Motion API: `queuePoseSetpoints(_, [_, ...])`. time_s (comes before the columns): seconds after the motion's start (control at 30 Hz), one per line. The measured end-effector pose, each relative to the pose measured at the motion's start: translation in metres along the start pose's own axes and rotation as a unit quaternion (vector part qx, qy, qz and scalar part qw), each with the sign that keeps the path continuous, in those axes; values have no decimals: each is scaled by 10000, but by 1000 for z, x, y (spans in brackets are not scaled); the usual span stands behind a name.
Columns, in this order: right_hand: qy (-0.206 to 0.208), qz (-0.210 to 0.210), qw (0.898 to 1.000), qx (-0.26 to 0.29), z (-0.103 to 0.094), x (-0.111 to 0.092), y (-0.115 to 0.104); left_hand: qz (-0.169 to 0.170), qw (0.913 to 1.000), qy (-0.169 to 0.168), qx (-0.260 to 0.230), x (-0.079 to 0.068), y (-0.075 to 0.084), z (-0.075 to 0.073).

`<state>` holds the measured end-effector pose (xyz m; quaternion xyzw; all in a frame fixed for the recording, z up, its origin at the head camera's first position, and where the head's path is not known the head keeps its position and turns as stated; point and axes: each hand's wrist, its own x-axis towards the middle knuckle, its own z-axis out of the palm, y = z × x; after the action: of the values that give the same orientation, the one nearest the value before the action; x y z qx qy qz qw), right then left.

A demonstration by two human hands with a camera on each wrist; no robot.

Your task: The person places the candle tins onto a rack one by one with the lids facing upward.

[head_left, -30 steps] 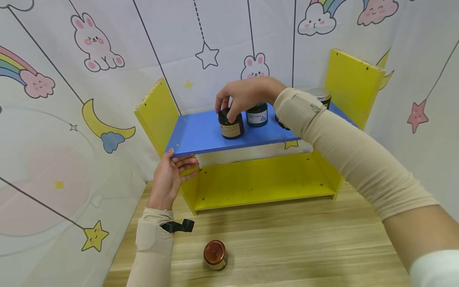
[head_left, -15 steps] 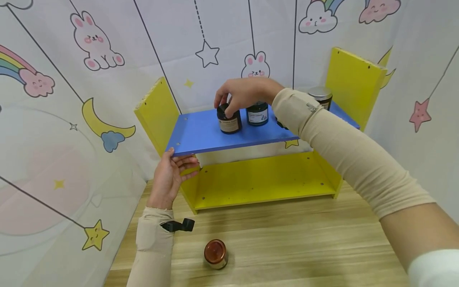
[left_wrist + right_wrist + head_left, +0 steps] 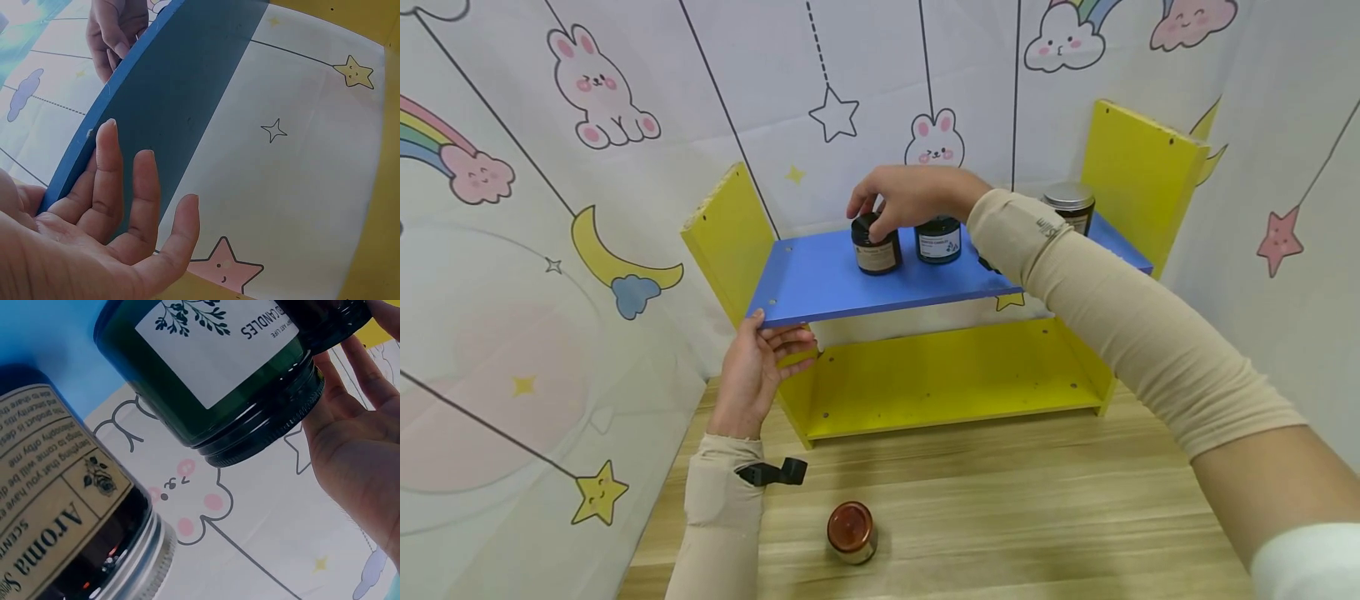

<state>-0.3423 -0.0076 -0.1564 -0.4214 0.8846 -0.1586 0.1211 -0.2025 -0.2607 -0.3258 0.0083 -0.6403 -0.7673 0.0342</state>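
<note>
In the head view my right hand (image 3: 917, 196) grips a dark lidded candle jar (image 3: 877, 255) from above by its lid. The jar stands upright on the blue shelf board (image 3: 812, 283), left of a green candle jar (image 3: 940, 243) with a white label. My left hand (image 3: 751, 379) pinches the board's front left corner, thumb on top. In the left wrist view the other fingers (image 3: 145, 200) lie loosely spread below the board. The right wrist view shows the held jar (image 3: 331, 322) only in part, beside the green jar (image 3: 212, 362).
A silver-lidded jar (image 3: 1070, 204) stands at the board's right end, partly behind my right sleeve. Yellow side panels (image 3: 1138, 179) rise at both ends, above a yellow bottom shelf (image 3: 940, 379). An amber jar (image 3: 851, 532) is on the wooden table (image 3: 1000, 508) in front.
My right hand has shifted the dark candle jar a little back and left on the blue board. The left hand has kept its hold at the corner.
</note>
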Motion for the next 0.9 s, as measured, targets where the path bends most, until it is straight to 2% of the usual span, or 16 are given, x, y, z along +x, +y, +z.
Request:
queuePoseSetpoints(0.33, [13, 86, 10000, 24, 0, -1, 0, 31, 10000, -21, -52, 1, -1, -1])
queuePoseSetpoints(0.57, [108, 135, 9998, 54, -1, -9, 3, 12, 10000, -14, -40, 0, -1, 0])
queuePoseSetpoints(0.7, [346, 135, 9991, 200, 0, -19, 5, -1, 10000, -3, -28, 0, 0, 0])
queuePoseSetpoints(0.9, [1008, -98, 9932, 574, 10, -41, 4, 4, 10000, 2, -14, 0, -1, -1])
